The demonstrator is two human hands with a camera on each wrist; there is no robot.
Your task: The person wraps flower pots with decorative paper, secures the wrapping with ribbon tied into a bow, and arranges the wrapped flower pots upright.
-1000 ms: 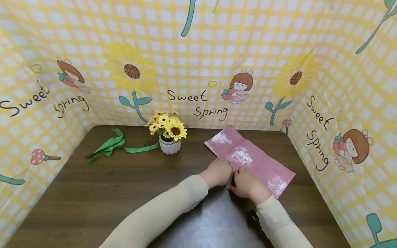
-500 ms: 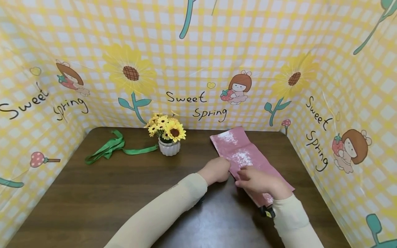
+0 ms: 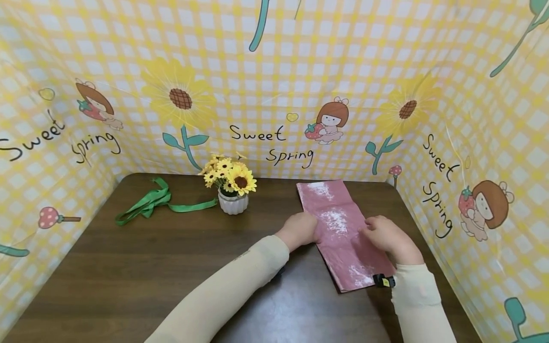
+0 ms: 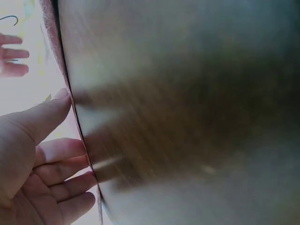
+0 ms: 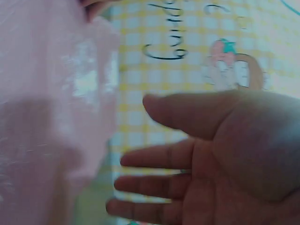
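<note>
A flat pink folded sheet (image 3: 343,238) with white speckled patches lies on the table, running from the back edge toward the front right. At its left edge is my left hand (image 3: 299,228). The left wrist view shows this hand's thumb and fairly straight fingers (image 4: 65,152) touching the sheet's thin edge. My right hand (image 3: 388,238) is at the opposite long edge of the sheet. In the right wrist view its thumb and fingers (image 5: 157,159) are spread and straight beside the sheet, with nothing gripped. Whether its fingertips touch the sheet cannot be told.
A white pot of yellow artificial flowers (image 3: 233,202) stands back left of the sheet. Farther left, a crumpled green ribbon (image 3: 150,202) lies with one end reaching the pot. Yellow checked cloth (image 3: 257,71) walls in the brown table (image 3: 171,267) at the back and sides.
The pink sheet has turned so its near end swings left and its far end right. My right hand has moved from its left edge across to its right edge; my left hand stays at the left edge.
</note>
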